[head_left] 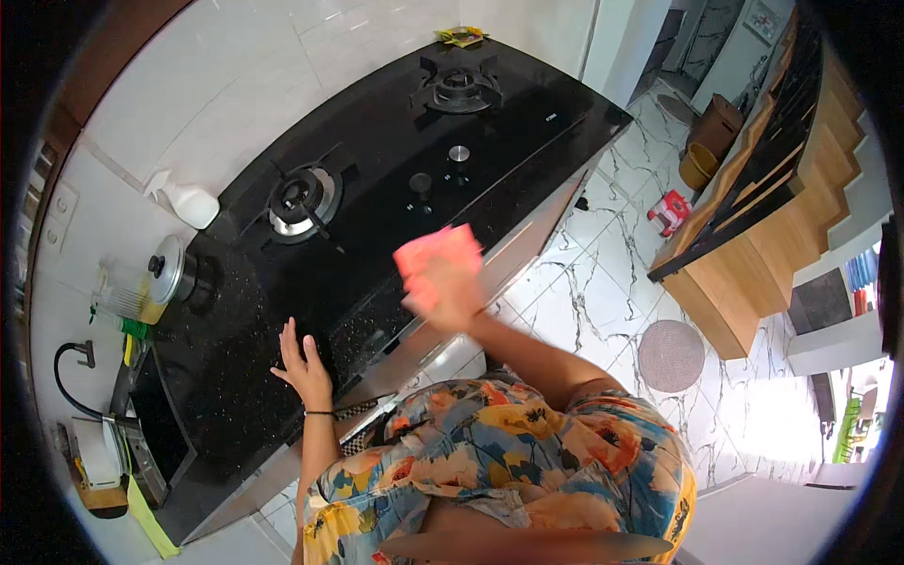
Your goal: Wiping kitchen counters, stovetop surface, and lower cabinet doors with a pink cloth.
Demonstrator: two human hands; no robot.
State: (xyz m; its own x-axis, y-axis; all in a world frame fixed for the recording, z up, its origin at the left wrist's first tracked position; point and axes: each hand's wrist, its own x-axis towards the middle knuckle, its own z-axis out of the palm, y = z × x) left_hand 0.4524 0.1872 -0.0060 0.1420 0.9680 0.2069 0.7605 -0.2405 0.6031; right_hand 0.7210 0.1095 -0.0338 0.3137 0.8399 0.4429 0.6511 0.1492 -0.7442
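Right hand point(446, 297) holds a cloth point(439, 249); left hand point(307, 371), fingers spread, over the tabletop point(221, 367). Burner point(298, 196), pot point(171, 273), bottle point(196, 206) beyond.

- No text can be read clearly.
- On the black glass hob point(377, 160), near its right end and toward the front edge, there is one small light mark point(552, 118); it is too small for reading.
- Beside the two round knobs point(459, 153) of the hob, some tiny light signs point(411, 206) are standing; their shapes cannot be told.
- At the far back edge of the surface point(226, 377), a yellow packet point(461, 37) shows no readable letters.
- On the floor point(603, 311), a red-and-white package point(669, 214) has a print, also not legible.
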